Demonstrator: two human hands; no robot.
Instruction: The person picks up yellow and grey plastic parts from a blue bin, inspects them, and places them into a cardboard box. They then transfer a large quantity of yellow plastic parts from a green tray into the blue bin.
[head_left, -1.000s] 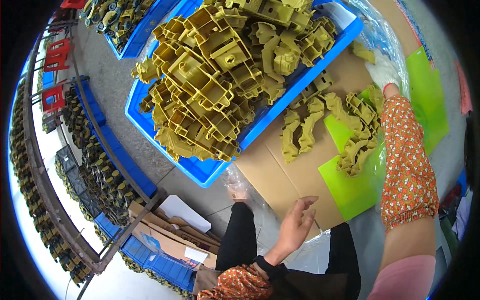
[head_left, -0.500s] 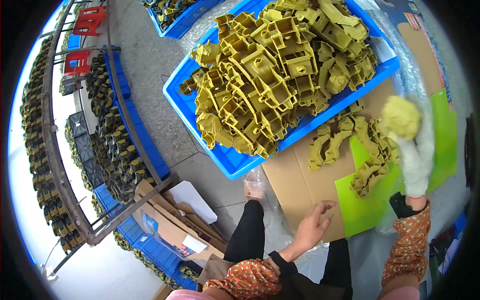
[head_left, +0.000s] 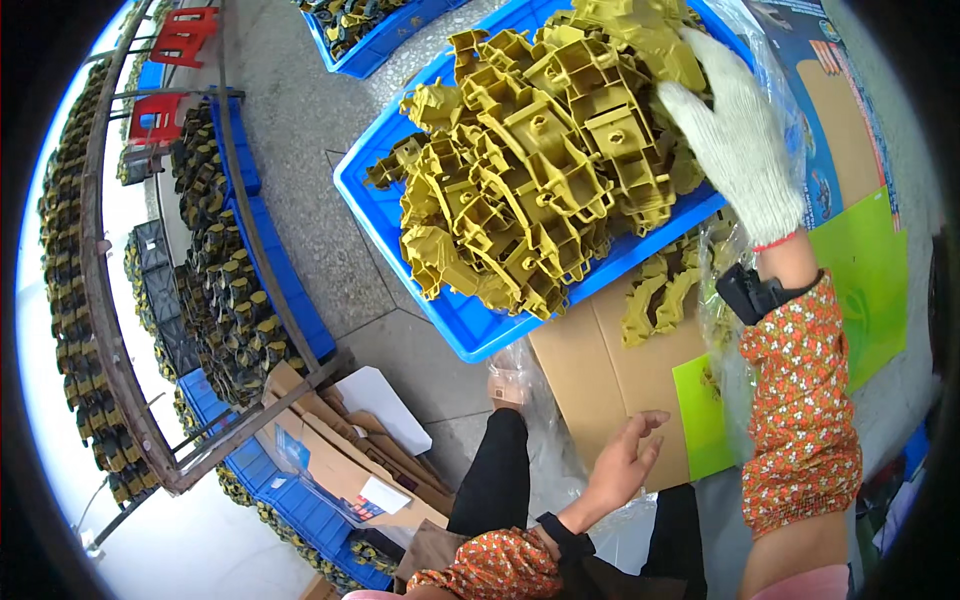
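A blue plastic bin (head_left: 462, 338) is heaped with olive-yellow moulded plastic parts (head_left: 530, 170). My right hand (head_left: 745, 145), in a white knit glove, reaches over the bin's right side. Its thumb and fingers are around an olive-yellow plastic part (head_left: 668, 50) on top of the pile. My bare left hand (head_left: 622, 462) hovers over the cardboard in front of the bin, fingers apart and loosely bent, holding nothing. Between the hands, loose olive-yellow parts (head_left: 660, 300) lie on the cardboard, some hidden behind my right forearm.
A flattened cardboard sheet (head_left: 590, 350) and a bright green sheet (head_left: 875, 280) lie before me, with clear plastic film nearby. At left, a metal rack frame (head_left: 110, 300) stands beside blue crates of dark and yellow parts. Folded cardboard (head_left: 330, 450) leans near my leg.
My gloved right hand has swung from above the green sheet up and left to the bin, carrying an olive-yellow part onto the heap. My left hand has barely moved.
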